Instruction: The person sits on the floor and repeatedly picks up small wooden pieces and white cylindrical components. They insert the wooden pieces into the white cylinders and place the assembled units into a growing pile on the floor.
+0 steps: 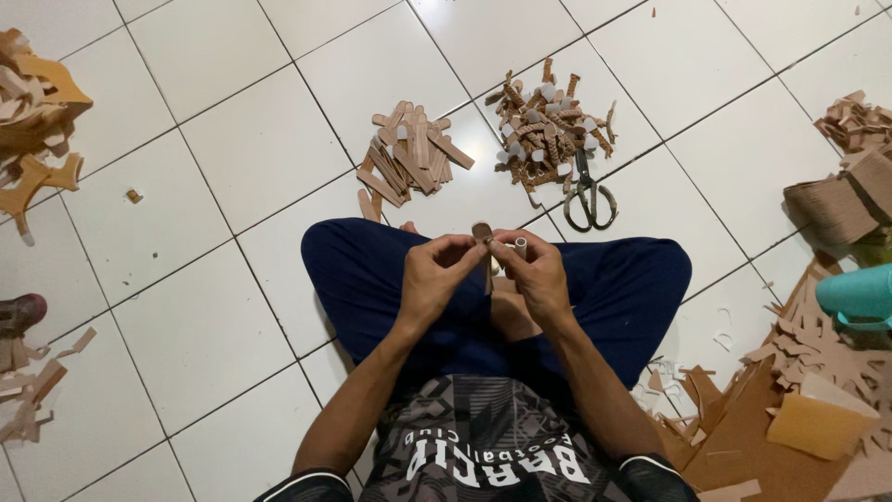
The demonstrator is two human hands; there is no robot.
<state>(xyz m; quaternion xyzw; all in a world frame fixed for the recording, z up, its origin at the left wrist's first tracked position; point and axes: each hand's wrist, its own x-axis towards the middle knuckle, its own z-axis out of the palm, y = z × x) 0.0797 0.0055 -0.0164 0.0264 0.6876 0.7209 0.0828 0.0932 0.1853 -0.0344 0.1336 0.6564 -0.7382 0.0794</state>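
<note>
Both forearms angle inward over the crossed legs, meeting above the lap — the left hand (435,275) and right hand (531,271) both pinch closed on a small brown strip (483,238) held upright between the fingertips; scissors (587,193) lie on the tile floor (214,279) ahead

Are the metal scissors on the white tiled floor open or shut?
Shut: the metal scissors lie flat on the white tiled floor, blades together, loop handles side by side.

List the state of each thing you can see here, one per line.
Left hand: grip pinching the small brown strip.
Right hand: grip on same strip.
Grey metal scissors: lying on floor, handles apart.
Flat tan strips: heaped.
Twisted brown pieces: heaped.
</note>
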